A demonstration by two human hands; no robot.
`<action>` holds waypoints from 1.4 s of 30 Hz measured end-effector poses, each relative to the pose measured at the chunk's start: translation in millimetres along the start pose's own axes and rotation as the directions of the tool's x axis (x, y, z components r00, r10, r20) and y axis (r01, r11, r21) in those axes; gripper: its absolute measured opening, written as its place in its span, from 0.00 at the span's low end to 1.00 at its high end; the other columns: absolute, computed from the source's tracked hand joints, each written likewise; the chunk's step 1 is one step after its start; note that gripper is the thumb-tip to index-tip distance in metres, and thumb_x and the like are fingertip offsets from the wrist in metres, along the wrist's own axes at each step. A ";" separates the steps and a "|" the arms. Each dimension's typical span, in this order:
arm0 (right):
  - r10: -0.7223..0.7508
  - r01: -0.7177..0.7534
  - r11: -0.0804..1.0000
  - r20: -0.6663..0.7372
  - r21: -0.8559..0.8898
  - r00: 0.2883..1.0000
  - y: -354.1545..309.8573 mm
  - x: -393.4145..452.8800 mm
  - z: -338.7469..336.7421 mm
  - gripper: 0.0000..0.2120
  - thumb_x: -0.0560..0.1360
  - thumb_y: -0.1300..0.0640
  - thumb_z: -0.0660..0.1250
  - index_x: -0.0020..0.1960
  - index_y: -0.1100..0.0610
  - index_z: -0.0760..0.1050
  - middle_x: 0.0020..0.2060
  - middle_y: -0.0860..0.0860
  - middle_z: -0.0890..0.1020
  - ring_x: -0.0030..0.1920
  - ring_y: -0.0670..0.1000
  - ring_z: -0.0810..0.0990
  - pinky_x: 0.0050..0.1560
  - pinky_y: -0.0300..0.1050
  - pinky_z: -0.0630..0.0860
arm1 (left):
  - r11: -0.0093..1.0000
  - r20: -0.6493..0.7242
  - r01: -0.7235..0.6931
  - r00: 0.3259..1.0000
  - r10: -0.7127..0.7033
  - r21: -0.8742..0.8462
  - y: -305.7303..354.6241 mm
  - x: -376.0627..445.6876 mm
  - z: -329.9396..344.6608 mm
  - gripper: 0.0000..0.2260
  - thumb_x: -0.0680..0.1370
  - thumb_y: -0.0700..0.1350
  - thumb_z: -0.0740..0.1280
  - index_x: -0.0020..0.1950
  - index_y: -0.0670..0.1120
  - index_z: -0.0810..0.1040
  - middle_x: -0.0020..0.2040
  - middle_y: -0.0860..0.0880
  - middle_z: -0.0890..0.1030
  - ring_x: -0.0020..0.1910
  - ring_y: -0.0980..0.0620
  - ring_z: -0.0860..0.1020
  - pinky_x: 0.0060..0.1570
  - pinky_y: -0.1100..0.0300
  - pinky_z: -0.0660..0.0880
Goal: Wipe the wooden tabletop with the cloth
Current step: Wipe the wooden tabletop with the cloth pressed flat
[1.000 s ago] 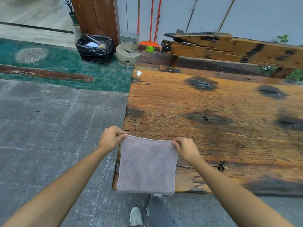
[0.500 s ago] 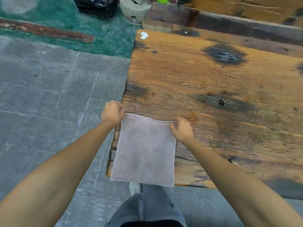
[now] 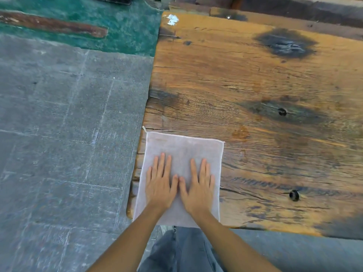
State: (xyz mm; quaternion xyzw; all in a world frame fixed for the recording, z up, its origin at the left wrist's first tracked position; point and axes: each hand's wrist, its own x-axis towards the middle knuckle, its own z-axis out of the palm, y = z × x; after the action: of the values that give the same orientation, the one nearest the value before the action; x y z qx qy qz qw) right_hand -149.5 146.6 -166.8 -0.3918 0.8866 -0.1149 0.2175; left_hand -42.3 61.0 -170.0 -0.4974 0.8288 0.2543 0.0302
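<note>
Cloth (image 3: 182, 148) flat on counter (image 3: 255, 85) near-left corner; my left hand (image 3: 160, 185) and right hand (image 3: 198, 187) press it, fingers straight, thumbs touching, gripping nothing.

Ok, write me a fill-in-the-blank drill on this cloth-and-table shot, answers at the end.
1. The cloth lies at the table's near ____ corner.
2. Both hands, left hand and right hand, rest on the cloth with fingers ____.
3. The floor beside the table is ____ in colour.
4. The hands' ____ touch each other.

Missing words: left; straight; grey; thumbs
</note>
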 end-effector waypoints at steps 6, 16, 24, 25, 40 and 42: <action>0.045 -0.057 0.994 -0.133 -0.088 0.990 -2.4 14.5 20.1 0.31 0.81 0.32 0.46 0.81 0.40 0.51 0.82 0.52 0.49 0.82 0.54 0.48 0.79 0.58 0.50 | 0.993 -0.115 0.075 0.991 -0.064 0.094 -0.9 10.3 21.9 0.27 0.82 0.55 0.52 0.81 0.57 0.51 0.83 0.52 0.51 0.81 0.49 0.49 0.77 0.45 0.53; 0.054 -0.086 0.985 -0.211 -0.148 0.976 -5.4 113.3 14.4 0.32 0.80 0.31 0.49 0.81 0.40 0.52 0.82 0.52 0.48 0.82 0.55 0.48 0.78 0.61 0.52 | 0.988 -0.188 0.085 0.980 -0.059 0.132 20.6 106.7 11.7 0.27 0.81 0.54 0.52 0.81 0.57 0.54 0.82 0.50 0.52 0.81 0.48 0.51 0.76 0.42 0.55; 0.047 -0.088 0.984 -0.252 -0.154 0.967 -15.5 191.8 -3.8 0.31 0.81 0.34 0.45 0.81 0.41 0.51 0.82 0.54 0.49 0.82 0.56 0.47 0.78 0.61 0.52 | 0.985 -0.236 0.046 0.972 -0.005 0.168 36.1 186.8 -2.3 0.28 0.80 0.54 0.54 0.81 0.56 0.56 0.82 0.51 0.52 0.81 0.49 0.50 0.77 0.44 0.53; 0.045 -0.086 0.985 -0.254 -0.152 0.966 -17.5 204.4 -7.6 0.31 0.81 0.34 0.45 0.81 0.41 0.51 0.82 0.54 0.49 0.82 0.56 0.47 0.78 0.61 0.51 | 0.985 -0.240 0.044 0.971 -0.003 0.165 39.6 199.8 -6.0 0.28 0.80 0.54 0.54 0.81 0.56 0.56 0.82 0.51 0.53 0.81 0.49 0.50 0.77 0.44 0.53; 0.065 -0.113 0.986 -0.336 -0.126 0.940 -33.1 425.9 -62.9 0.29 0.82 0.36 0.44 0.81 0.39 0.46 0.82 0.50 0.45 0.82 0.53 0.44 0.79 0.57 0.45 | 0.994 -0.270 0.013 0.963 0.017 0.108 105.8 422.4 -49.1 0.27 0.81 0.55 0.42 0.81 0.59 0.44 0.82 0.52 0.42 0.81 0.50 0.40 0.78 0.45 0.44; 0.062 -0.109 0.986 -0.337 -0.124 0.940 -36.3 459.5 -73.8 0.28 0.82 0.36 0.44 0.81 0.39 0.44 0.82 0.50 0.44 0.82 0.53 0.42 0.79 0.57 0.44 | 0.994 -0.281 0.013 0.959 0.017 0.104 116.7 455.9 -56.0 0.27 0.80 0.55 0.39 0.81 0.59 0.42 0.82 0.53 0.40 0.81 0.50 0.38 0.78 0.45 0.42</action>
State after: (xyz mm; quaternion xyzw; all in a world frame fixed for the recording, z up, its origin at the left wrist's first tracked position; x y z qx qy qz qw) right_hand -436.1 -217.3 -224.2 -0.3423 0.9326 -0.1069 0.0418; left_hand -358.4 -289.4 -213.8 -0.5253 0.8375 0.1370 -0.0622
